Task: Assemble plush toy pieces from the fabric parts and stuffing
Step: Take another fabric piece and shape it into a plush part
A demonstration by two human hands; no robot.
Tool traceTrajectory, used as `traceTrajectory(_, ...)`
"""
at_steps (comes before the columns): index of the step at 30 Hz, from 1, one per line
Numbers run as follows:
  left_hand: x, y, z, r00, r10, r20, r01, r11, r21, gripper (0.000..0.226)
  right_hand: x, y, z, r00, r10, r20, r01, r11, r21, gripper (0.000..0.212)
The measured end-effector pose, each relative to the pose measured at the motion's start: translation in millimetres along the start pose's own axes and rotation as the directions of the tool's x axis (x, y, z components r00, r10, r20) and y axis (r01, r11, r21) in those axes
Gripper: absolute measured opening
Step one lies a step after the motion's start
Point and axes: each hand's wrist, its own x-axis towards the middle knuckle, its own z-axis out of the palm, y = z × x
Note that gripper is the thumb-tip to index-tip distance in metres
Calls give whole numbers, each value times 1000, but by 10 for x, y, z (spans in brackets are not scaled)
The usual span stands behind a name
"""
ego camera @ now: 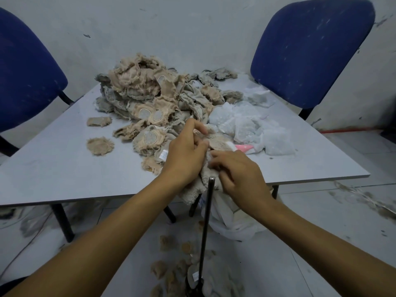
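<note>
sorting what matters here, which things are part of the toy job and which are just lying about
Part of the job:
left hand and right hand, both gripping the fabric piece
fabric pile
stuffing
metal rod

Just lying about:
two blue chairs
pink scrap

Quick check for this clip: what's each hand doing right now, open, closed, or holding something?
Left hand: fingers curled, pinching the beige plush piece at its upper part.
Right hand: fingers curled, gripping the same plush piece from the right side.
</note>
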Motion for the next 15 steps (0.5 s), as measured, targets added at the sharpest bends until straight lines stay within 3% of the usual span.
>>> traceTrajectory(3,11,38,-30,999,28,33,-30,997,69,23,151,-14,-50,930,76,360,-78,997,-9,35)
traceTrajectory(4,27,62,-59,998,39,40,-42,996,80,22,188,6,-93,904,77,421,-96,995,22,35)
traceTrajectory(5,61,86,-87,998,55,36,-59,993,101,19,207,27,-146,916,74,395,-108,992,65,34)
traceTrajectory(7,171,118,-137,994,104,21,-106,957,269,8,176,59,-228,981,147,130,-163,980,118,28)
traceTrajectory(9,293,118,-154,996,20,86,-58,882,468,30,136,101,-279,960,272,-67,-273,962,-10,17)
traceTrajectory(11,360,101,-128,965,-173,199,33,827,561,52,123,146,-286,910,411,53,-395,899,-189,34)
traceTrajectory(12,354,106,-99,943,-230,241,66,837,544,53,123,175,-284,878,454,151,-426,886,-185,42)
traceTrajectory(14,321,109,-42,950,-211,231,114,921,373,37,172,152,-295,870,452,196,-468,883,39,46)
traceTrajectory(15,309,137,-47,972,-158,175,104,953,285,26,210,117,-316,898,417,139,-435,887,153,45)
